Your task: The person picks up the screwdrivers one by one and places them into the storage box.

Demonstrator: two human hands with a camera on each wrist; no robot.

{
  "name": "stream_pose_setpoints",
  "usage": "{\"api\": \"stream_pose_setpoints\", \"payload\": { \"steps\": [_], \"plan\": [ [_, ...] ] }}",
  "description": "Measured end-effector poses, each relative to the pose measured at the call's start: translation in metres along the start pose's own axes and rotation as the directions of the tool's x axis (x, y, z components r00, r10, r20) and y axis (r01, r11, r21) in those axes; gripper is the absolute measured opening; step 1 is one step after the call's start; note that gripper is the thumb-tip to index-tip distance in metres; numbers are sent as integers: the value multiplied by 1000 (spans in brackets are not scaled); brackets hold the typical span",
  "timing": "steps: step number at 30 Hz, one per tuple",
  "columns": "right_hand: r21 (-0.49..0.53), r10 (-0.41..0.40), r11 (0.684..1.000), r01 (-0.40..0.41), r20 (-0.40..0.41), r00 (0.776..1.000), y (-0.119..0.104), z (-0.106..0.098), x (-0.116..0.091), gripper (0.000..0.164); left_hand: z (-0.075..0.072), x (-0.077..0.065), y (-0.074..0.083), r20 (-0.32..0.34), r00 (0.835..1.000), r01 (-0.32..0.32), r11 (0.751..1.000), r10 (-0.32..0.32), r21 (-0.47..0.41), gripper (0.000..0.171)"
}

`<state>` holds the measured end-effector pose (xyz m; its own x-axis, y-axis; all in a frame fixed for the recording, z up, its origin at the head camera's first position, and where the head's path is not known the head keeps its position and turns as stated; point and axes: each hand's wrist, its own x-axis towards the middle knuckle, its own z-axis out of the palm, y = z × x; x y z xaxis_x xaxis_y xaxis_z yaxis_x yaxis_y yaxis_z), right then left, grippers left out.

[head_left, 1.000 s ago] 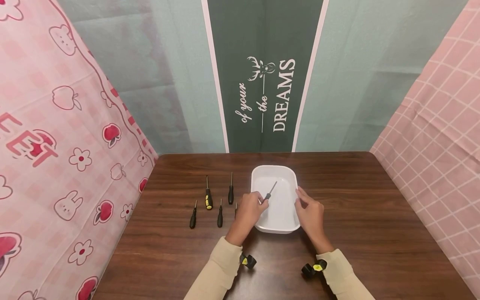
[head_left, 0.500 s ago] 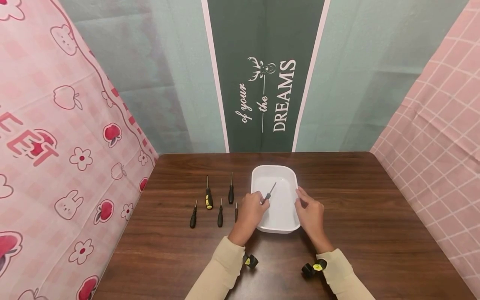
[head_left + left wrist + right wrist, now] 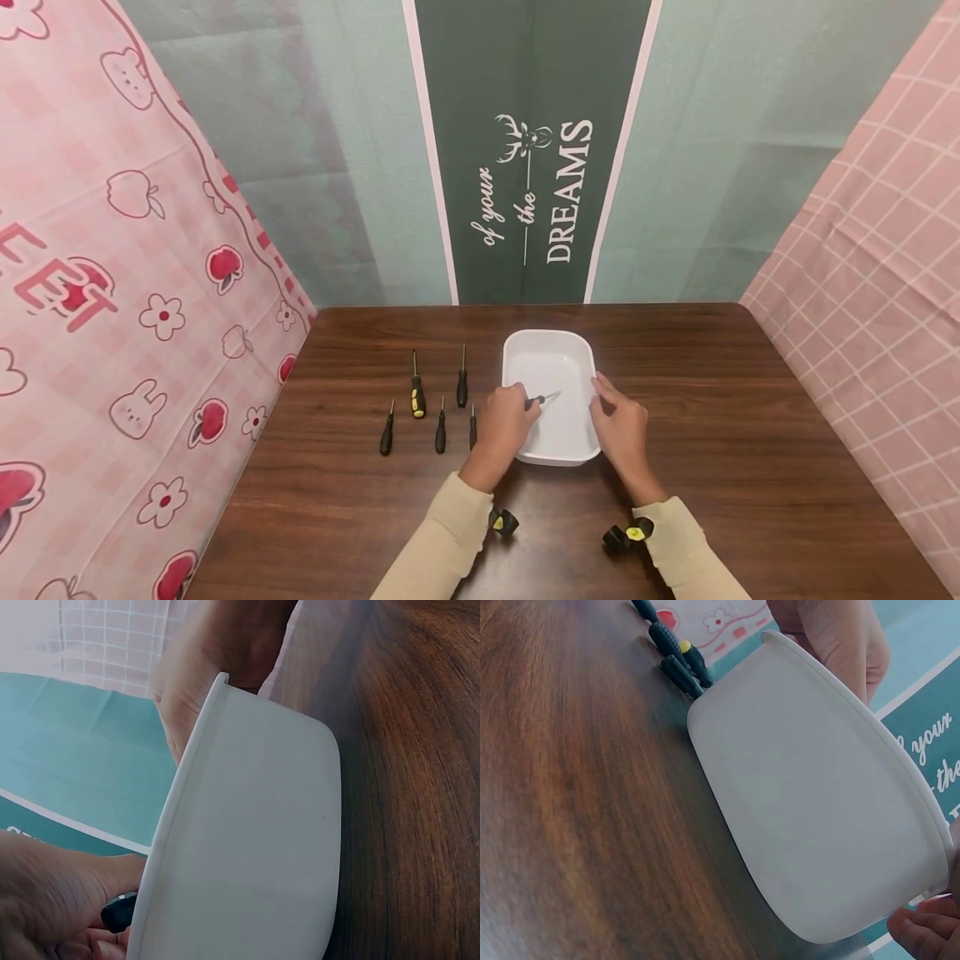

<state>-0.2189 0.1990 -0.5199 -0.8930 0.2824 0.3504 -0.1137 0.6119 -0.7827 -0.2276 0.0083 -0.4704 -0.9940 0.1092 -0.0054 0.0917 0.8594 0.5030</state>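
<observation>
My left hand holds a small screwdriver over the left part of a white rectangular tray. The screwdriver's thin shaft points right; most of its black handle is hidden by the fingers. In the left wrist view, the handle's dark end shows between the fingers, beside the tray's rim. My right hand grips the tray's right side at the rim. From the right wrist, its fingertips appear at the tray's edge, and the tray's pale end wall fills the middle.
Left of the tray lie several screwdrivers: a yellow-and-black one, a long black one, and shorter black ones. Another screwdriver is partly behind my left hand. All rest on a brown wooden table before hanging cloths.
The held screwdriver has turned from pointing up and right to lying flatter, its tip now further right and lower. My right hand and the tray have stayed put.
</observation>
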Motion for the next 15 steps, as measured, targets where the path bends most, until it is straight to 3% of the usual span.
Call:
{"api": "stream_pose_setpoints", "payload": {
  "steps": [15],
  "plan": [
    [15, 4, 1000, -4, -1, 1000, 3, 4, -4, 30, 8, -2, -1, -24, 997, -71, 993, 74, 99, 25]
  ]
}}
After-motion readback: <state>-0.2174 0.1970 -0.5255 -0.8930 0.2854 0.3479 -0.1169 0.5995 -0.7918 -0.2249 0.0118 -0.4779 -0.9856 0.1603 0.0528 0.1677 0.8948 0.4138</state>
